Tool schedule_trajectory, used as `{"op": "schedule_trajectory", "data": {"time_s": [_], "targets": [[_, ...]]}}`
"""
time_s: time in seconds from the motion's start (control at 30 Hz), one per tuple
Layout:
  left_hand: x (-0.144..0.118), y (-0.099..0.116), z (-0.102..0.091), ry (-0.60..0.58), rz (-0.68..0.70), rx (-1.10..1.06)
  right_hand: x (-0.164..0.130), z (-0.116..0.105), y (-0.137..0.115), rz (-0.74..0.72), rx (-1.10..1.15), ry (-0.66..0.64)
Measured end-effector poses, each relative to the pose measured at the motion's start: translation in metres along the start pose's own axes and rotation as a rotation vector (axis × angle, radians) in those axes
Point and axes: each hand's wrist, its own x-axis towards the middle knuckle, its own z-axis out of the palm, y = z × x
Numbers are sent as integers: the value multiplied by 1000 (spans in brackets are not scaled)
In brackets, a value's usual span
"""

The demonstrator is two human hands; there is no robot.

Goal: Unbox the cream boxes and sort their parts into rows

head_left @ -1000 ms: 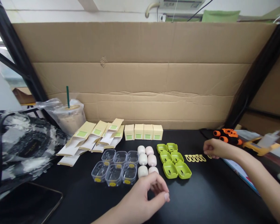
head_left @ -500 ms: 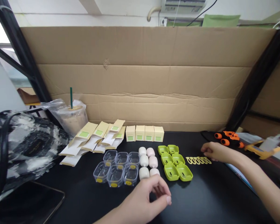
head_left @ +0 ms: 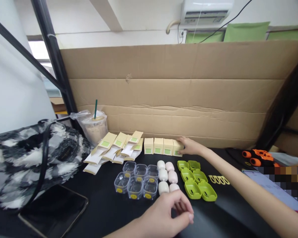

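Left hand [head_left: 172, 211] rests low on the black worktop [head_left: 106, 211], fingers loosely curled, gripping nothing, just before the pale oval cases [head_left: 167, 177]. Right arm extends far forward — right hand [head_left: 190, 146] closes on the end box of the cream box row [head_left: 163, 146], against the cardboard wall [head_left: 178, 99].

Black tabletop [head_left: 106, 211] laid out with small packaging parts

Taking the clear plastic cups [head_left: 137, 180] as the landmark: behind them stand four small cream boxes [head_left: 163, 146], with flat folded cartons [head_left: 115, 150] behind and to their left; just right lie pale oval pieces [head_left: 167, 176], then green trays [head_left: 196, 180], then yellow rings [head_left: 219, 179]; far left sit a patterned bag [head_left: 27, 158], a dark tablet [head_left: 56, 211] and an iced drink [head_left: 94, 127].
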Motion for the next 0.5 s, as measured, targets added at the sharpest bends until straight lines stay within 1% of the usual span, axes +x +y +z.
{"op": "schedule_trajectory", "data": {"time_s": [0.1, 0.17, 0.2, 0.27, 0.33, 0.4, 0.43, 0.5], "targets": [[-2, 3, -3, -4, 44, 109, -6, -7, 1, -9, 1, 37], [-3, 7, -7, -15, 144, 224, -17, -18, -1, -24, 15, 88], [-3, 9, -10, -2, 230, 313, -25, -25, -4, -35, 28, 119], [-1, 15, -16, 91, 431, 568, -42, -38, -12, -63, 66, 181], [5, 20, -23, 233, 588, 851, -62, -48, -26, -99, 121, 224], [13, 25, -30, 355, 670, 1055, -81, -54, -43, -131, 175, 233], [17, 26, -33, 394, 688, 1108, -91, -54, -52, -142, 199, 230], [22, 26, -38, 411, 699, 1119, -107, -50, -68, -152, 256, 224]]}}
